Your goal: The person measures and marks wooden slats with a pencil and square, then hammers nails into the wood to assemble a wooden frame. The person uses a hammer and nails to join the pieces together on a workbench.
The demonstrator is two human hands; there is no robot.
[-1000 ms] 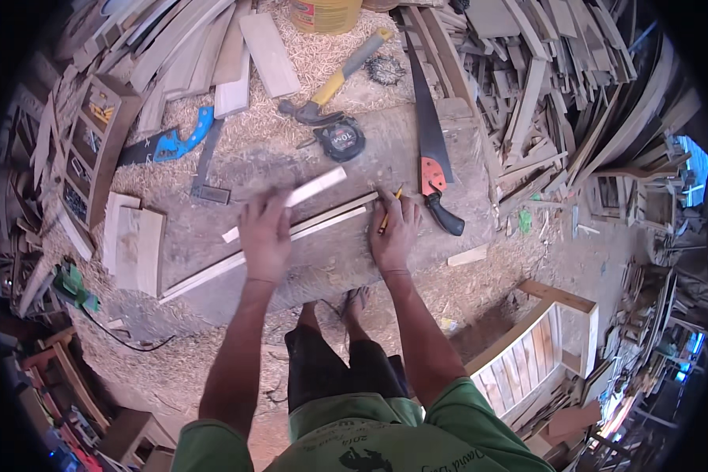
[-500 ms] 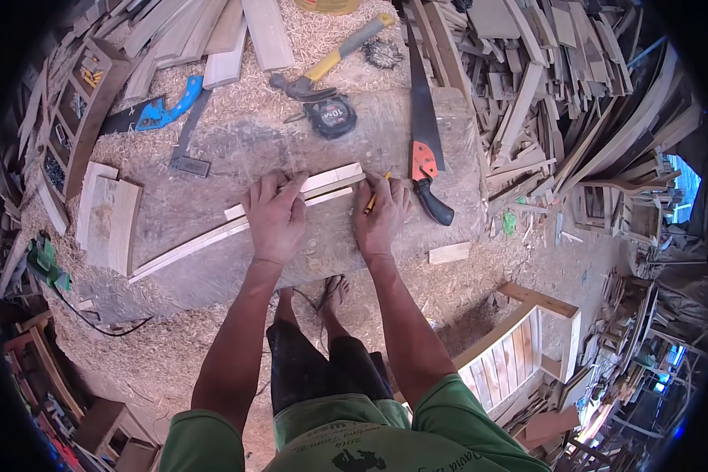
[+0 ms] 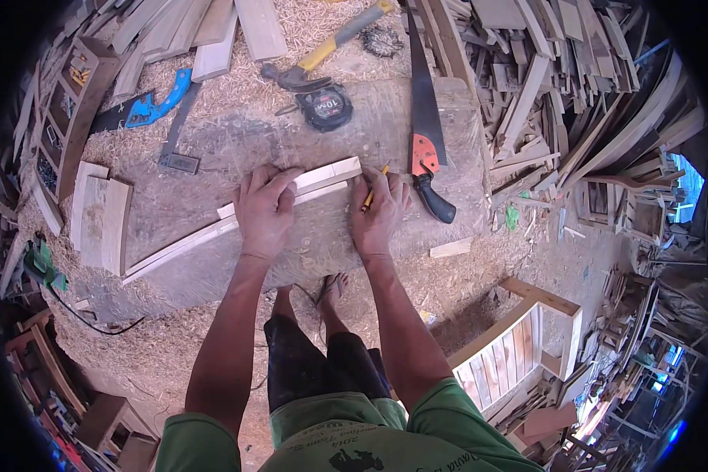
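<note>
My left hand is closed over two pale wooden strips, its thumb and fingers pinching them from above. The shorter strip lies alongside the longer strip, which slants down toward the left edge of the workbench. Beside the strips' right end, my right hand is closed around a yellow pencil. Its fingertips are close to the shorter strip's end; whether they touch it I cannot tell. A handsaw with an orange and black handle lies just right of that hand.
On the wooden workbench are a tape measure, a hammer, a try square, a blue-handled saw and flat boards. A compartmented wooden box stands left. Scrap wood is heaped right; a slatted frame sits below.
The whole view has shifted slightly, so the bench tools appear a little higher and further left. Both hands keep their grips, with hardly any movement relative to the strips.
</note>
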